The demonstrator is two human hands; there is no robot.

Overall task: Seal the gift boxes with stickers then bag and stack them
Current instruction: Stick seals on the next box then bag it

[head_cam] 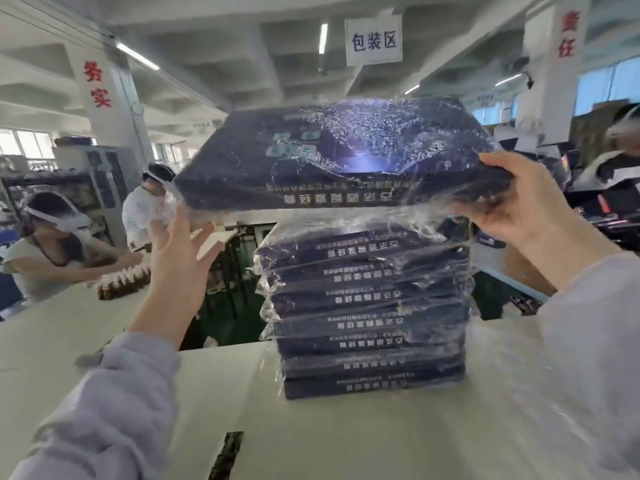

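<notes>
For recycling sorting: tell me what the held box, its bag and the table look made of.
Box: probably printed cardboard, dark blue, matte; flat rigid panels, sharp edges, light lettering on the side.
Bag: thin clear plastic film, glossy; it wrinkles, glints and hangs loose past the box.
Table: smooth pale surface, dull sheen; material cannot be told.

Both arms raised, left hand (180,252) open-fingered, right hand (519,206) curled around box (311,174) corner

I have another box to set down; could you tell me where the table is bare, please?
The table is bare left of the stack, and in front, beside the dark strip. Loose plastic film crowds its right side.
</notes>
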